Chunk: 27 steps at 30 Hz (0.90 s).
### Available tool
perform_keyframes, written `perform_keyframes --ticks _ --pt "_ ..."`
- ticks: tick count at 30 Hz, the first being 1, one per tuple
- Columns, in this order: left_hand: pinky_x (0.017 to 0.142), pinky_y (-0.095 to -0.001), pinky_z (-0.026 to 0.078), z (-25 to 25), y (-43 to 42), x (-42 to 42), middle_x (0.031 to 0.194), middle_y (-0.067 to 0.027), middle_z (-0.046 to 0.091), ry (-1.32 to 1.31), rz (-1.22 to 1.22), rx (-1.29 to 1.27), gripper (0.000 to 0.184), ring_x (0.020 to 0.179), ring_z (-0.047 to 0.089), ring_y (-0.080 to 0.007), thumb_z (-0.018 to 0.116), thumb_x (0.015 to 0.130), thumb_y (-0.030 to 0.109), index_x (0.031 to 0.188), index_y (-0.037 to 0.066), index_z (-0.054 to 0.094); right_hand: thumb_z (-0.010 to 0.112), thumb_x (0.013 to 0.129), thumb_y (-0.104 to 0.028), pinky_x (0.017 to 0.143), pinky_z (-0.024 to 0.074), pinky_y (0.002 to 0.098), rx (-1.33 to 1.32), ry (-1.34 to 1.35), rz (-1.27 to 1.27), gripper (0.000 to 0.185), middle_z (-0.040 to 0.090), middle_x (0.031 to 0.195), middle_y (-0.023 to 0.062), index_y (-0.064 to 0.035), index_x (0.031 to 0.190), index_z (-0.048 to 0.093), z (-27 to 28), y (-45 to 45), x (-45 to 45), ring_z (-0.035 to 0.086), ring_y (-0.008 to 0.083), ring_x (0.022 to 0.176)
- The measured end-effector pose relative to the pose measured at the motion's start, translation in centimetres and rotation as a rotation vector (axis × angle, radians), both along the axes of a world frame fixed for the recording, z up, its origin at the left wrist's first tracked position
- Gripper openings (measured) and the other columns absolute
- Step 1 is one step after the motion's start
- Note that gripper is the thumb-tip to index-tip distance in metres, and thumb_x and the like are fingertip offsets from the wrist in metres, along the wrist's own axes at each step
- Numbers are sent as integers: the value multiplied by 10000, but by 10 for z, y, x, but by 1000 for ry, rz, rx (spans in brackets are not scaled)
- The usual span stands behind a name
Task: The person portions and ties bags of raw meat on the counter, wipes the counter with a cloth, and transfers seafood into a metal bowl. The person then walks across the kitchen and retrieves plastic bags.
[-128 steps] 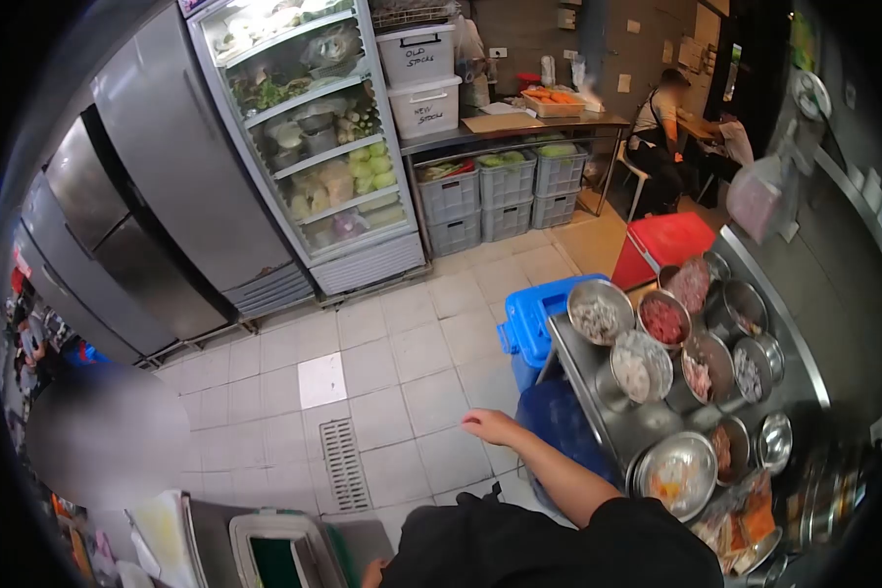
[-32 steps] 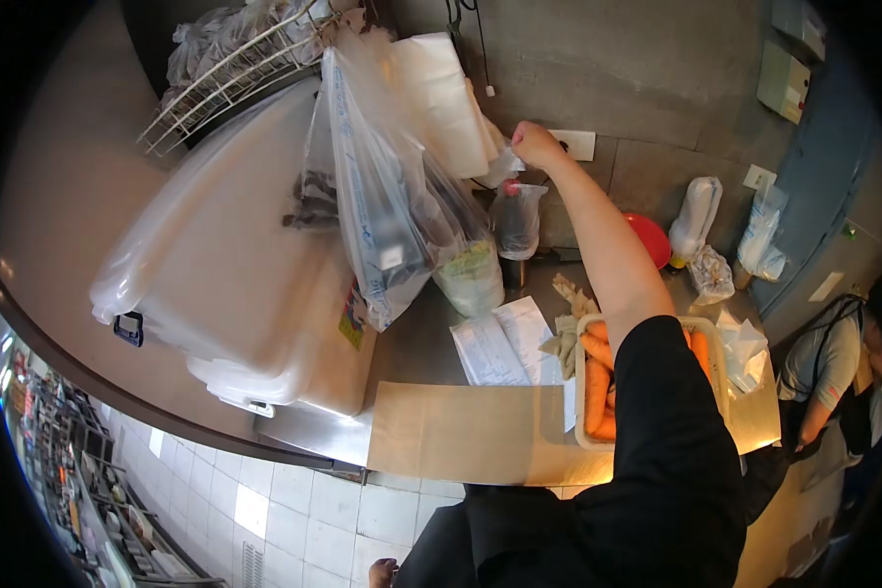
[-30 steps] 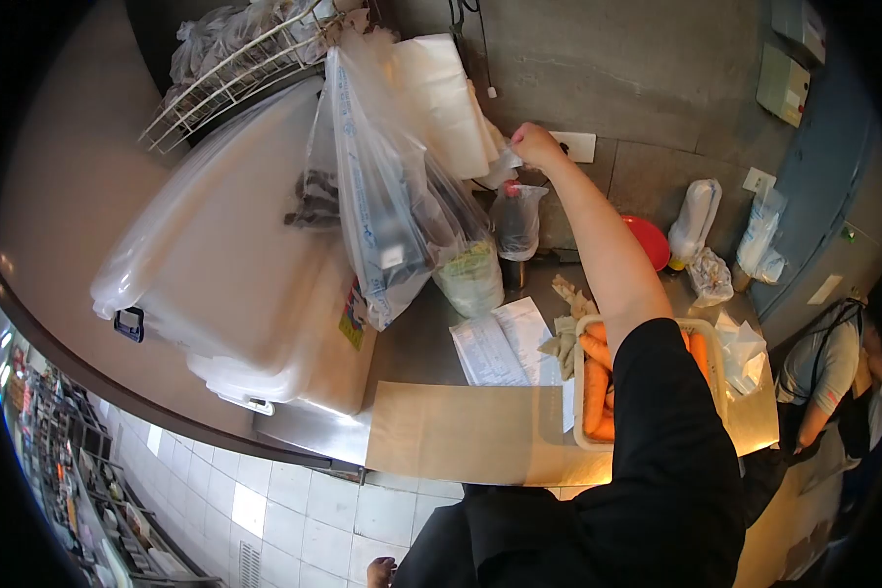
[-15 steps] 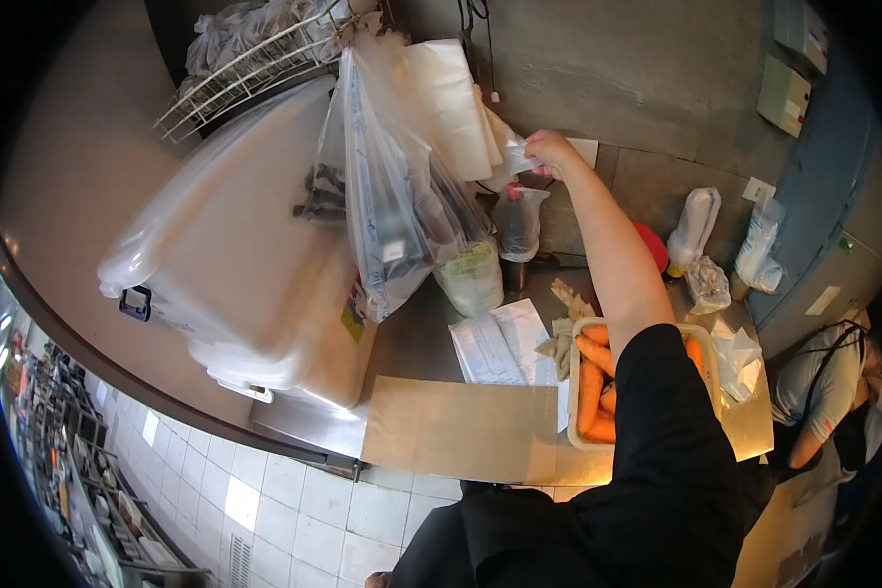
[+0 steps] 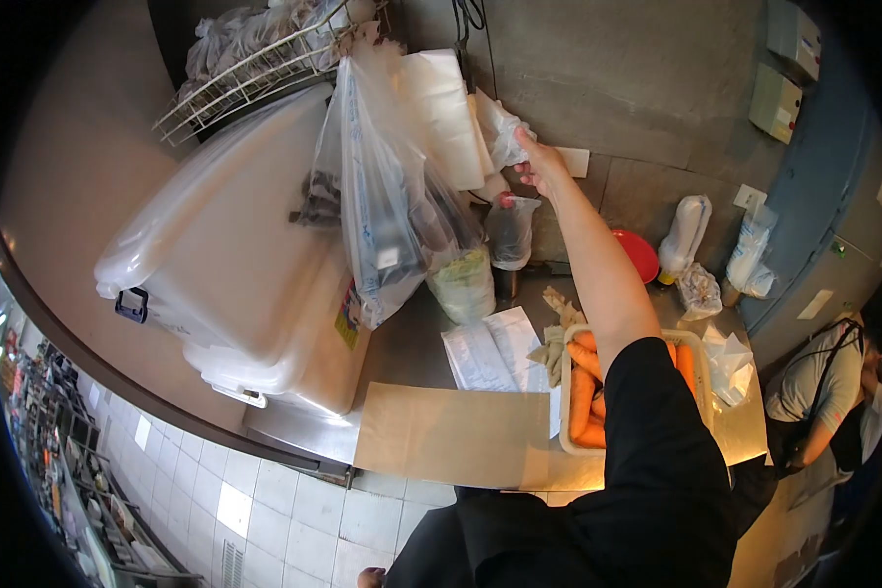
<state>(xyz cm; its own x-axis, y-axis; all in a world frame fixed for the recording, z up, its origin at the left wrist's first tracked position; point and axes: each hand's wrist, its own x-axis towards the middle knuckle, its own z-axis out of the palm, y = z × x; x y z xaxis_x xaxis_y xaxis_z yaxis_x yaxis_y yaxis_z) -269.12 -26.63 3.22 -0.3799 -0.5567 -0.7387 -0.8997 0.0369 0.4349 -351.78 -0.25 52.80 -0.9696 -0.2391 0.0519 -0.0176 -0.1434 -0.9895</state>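
Observation:
My right hand [image 5: 541,167] reaches to the wall, its thumb and curled fingers closed on the edge of a crumpled clear plastic bag [image 5: 508,139]. Left of that bag hangs a stack of white sheets or bags [image 5: 445,120]. Just below the hand stands a bottle with a red cap [image 5: 511,233], wrapped in plastic. Under my right forearm is a tray of carrots [image 5: 582,402]. Only a small part of my left hand [image 5: 370,577] shows at the bottom edge, low beside my body; its fingers are not clear.
Large white bins [image 5: 235,245] stand at the left below a wire rack [image 5: 255,73]. Papers [image 5: 488,353] and a brown board [image 5: 451,431] lie on the metal table. A red bowl [image 5: 635,257] leans by the wall. A seated person [image 5: 815,387] is at the right.
From a table of metal bowls, the view has moved to this counter. Over the last second my right hand has turned and more of the clear plastic has come out beside the white stack.

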Motion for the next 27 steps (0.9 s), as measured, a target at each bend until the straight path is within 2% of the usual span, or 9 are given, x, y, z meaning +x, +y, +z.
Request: perform_keyframes --ticks 3,4,8,11,14,20,21,24,27 --pt "611 -395 515 -4 -22 -30 848 -145 710 101 -118 -231 366 670 675 -215 533 904 327 953 2 694 659 822 -630 567 434 256 1 45 41 516 609 879 -26 -150 1007 619 6 1 15 524 97 713" --pt "641 -384 506 51 -20 -75 799 -137 699 143 -192 -397 347 713 667 -232 529 914 299 911 -2 702 672 832 -593 567 434 248 -19 77 49 525 620 912 -15 -126 1067 622 4 0 13 534 101 737" --pt "725 -293 510 308 38 -270 883 -109 702 841 -221 -70 320 798 648 -155 645 924 266 1035 -33 662 697 819 -568 578 430 245 -37 263 37 534 645 875 -1 -73 1018 664 7 -4 32 549 100 709" --pt "726 -311 516 452 92 -378 1043 -123 666 1148 -755 -360 390 825 662 -180 670 907 290 1197 35 610 711 833 -507 558 412 229 -22 324 115 501 657 870 5 -53 1038 669 12 -6 52 539 92 677" --pt "787 -441 506 510 126 -504 1110 -188 626 1373 -803 -710 423 937 626 -379 641 897 285 1227 33 560 723 839 -468 509 415 232 44 371 145 454 627 795 15 -49 1005 667 18 -7 61 523 87 601" --pt "725 -382 529 533 126 -675 1007 -213 635 1291 -757 -1172 342 897 657 -308 538 942 204 1217 -1 540 713 834 -497 481 465 275 70 327 292 471 613 771 29 -55 989 657 16 12 68 556 101 604" --pt "725 -382 529 532 127 -679 1007 -213 635 1293 -771 -1160 342 897 657 -308 538 942 204 1217 -1 540 711 833 -495 516 486 280 62 353 318 475 638 801 43 -51 992 659 9 17 62 582 110 638" --pt "563 -305 518 540 129 -675 873 -103 630 1534 -264 62 248 744 660 -170 410 966 127 1148 15 536 668 893 -403 544 461 254 338 411 45 404 667 879 28 -35 1059 661 12 47 57 596 98 740" --pt "591 -316 522 540 130 -683 826 -83 630 1695 -158 262 197 722 648 -177 417 971 135 1085 28 536 636 907 -363 551 465 248 322 346 -113 364 673 899 28 -43 1079 649 10 64 51 597 100 732"
